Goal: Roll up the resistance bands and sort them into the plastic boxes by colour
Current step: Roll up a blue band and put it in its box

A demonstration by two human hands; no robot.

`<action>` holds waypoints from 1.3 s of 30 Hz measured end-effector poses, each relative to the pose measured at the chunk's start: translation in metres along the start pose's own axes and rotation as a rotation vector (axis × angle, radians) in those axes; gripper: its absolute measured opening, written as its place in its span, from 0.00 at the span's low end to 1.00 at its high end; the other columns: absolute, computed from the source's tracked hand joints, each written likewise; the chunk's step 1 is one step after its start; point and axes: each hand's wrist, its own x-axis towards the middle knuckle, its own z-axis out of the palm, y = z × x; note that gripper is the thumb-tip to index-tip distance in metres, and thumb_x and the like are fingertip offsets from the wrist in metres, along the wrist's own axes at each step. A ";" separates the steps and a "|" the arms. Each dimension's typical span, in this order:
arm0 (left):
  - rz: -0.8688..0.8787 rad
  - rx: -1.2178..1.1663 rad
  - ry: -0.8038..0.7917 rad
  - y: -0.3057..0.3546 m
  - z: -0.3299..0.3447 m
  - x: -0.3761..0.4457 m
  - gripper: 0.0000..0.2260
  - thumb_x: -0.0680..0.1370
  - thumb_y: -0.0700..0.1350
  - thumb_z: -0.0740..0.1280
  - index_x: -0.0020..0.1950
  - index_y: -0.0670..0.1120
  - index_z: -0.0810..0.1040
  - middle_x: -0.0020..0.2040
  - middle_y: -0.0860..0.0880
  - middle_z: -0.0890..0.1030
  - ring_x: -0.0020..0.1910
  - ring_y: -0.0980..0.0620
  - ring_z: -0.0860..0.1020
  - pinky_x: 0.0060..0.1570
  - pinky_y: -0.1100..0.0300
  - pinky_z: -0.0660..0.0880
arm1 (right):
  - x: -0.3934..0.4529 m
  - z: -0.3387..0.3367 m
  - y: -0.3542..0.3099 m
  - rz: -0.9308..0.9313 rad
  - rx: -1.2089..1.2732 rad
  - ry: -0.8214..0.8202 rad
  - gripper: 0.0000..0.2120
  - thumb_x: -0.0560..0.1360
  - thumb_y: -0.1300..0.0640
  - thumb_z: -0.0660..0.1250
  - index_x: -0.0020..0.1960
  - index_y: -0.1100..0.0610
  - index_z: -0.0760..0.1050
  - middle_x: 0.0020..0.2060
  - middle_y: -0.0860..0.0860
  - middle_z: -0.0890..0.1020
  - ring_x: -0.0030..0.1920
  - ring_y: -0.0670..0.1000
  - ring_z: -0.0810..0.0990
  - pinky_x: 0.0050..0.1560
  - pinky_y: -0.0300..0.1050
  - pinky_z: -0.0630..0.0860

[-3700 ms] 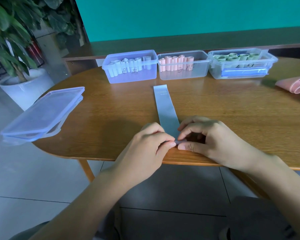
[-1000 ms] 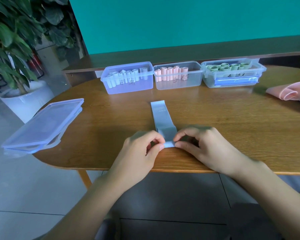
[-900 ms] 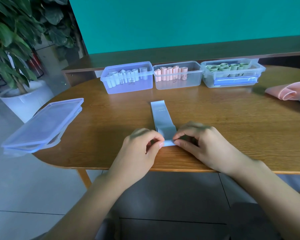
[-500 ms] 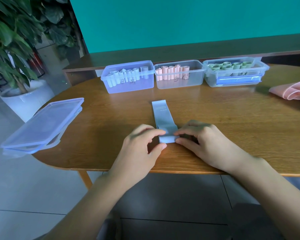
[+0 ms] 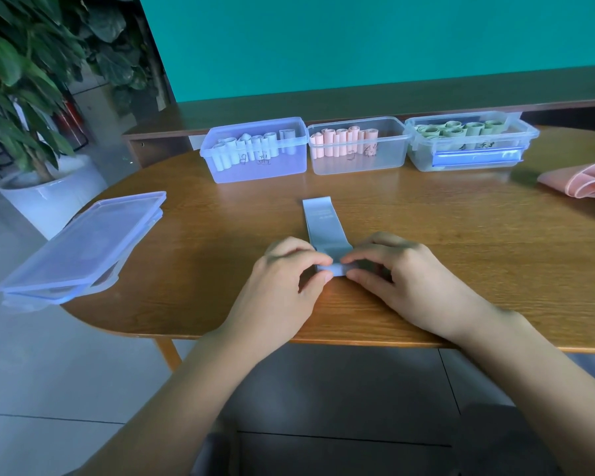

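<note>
Presently, left hand (image 5: 282, 280) and right hand (image 5: 401, 280) each pinch the rolled near end of the pale blue band (image 5: 323, 223), which lies flat on the wooden table (image 5: 461, 242), well short of the boxes (image 5: 255, 149).

Both forearms reach forward, left hand (image 5: 282, 273) and right hand (image 5: 397, 273) meeting fingertip to fingertip, fingers curled in a pinch.

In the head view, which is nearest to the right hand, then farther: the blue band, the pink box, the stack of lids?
1. Blue band: held by the right hand at its rolled end.
2. Pink box: straight ahead, at the back of the table.
3. Stack of lids: far left, at the table edge.
</note>
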 end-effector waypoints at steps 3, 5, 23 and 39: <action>0.013 -0.002 0.015 0.000 0.001 0.001 0.09 0.78 0.48 0.71 0.58 0.53 0.83 0.55 0.59 0.77 0.51 0.62 0.71 0.46 0.74 0.68 | 0.002 0.002 0.004 0.017 -0.001 -0.013 0.10 0.79 0.54 0.70 0.60 0.52 0.82 0.51 0.41 0.77 0.45 0.32 0.74 0.49 0.24 0.66; 0.011 0.007 -0.015 0.000 0.001 0.003 0.09 0.78 0.49 0.72 0.58 0.53 0.82 0.55 0.60 0.77 0.51 0.63 0.71 0.47 0.74 0.67 | 0.003 0.003 0.005 0.016 -0.003 -0.015 0.11 0.79 0.54 0.71 0.61 0.52 0.82 0.50 0.41 0.76 0.45 0.32 0.73 0.50 0.23 0.65; 0.055 0.066 0.023 -0.008 0.007 0.017 0.08 0.81 0.48 0.68 0.59 0.51 0.82 0.56 0.58 0.79 0.57 0.57 0.72 0.53 0.65 0.71 | 0.007 0.007 0.007 0.020 -0.036 0.012 0.15 0.81 0.50 0.65 0.66 0.51 0.78 0.60 0.43 0.77 0.45 0.31 0.72 0.51 0.34 0.71; -0.001 0.067 -0.020 -0.013 0.008 0.023 0.12 0.82 0.50 0.65 0.65 0.53 0.78 0.62 0.60 0.77 0.62 0.58 0.69 0.56 0.64 0.68 | 0.019 0.007 0.013 0.061 -0.064 0.005 0.17 0.80 0.47 0.64 0.68 0.45 0.75 0.62 0.38 0.75 0.43 0.29 0.71 0.46 0.47 0.79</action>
